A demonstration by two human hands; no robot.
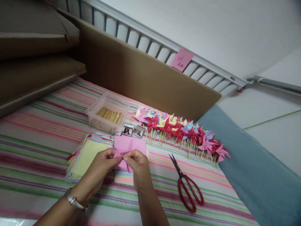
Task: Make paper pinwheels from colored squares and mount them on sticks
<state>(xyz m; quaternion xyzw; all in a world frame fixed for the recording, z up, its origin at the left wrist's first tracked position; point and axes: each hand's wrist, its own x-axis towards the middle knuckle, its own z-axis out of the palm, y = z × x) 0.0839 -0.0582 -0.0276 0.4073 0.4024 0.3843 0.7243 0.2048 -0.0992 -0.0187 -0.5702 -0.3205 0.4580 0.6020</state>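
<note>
Between my two hands is a piece of pink paper (128, 168), its points being folded in toward the middle. My left hand (104, 161) pinches it from the left, and my right hand (138, 164) pinches it from the right, fingertips almost meeting. Beneath lies a stack of square paper with a pink sheet (139, 144) on top. Left of it is another stack of cut paper, a yellow sheet (90, 153) uppermost. Two small boxes of metal pins (127, 130) stand just beyond the stacks. Whether a pin is at my fingertips I cannot make out.
Red-handled scissors (185, 185) lie to the right, blades pointing away. A clear plastic box (107, 117) holds many short wooden sticks. Finished paper pinwheels (178, 128) lie in a long row before a brown board (141, 69). Cardboard boxes (35, 69) are stacked at left.
</note>
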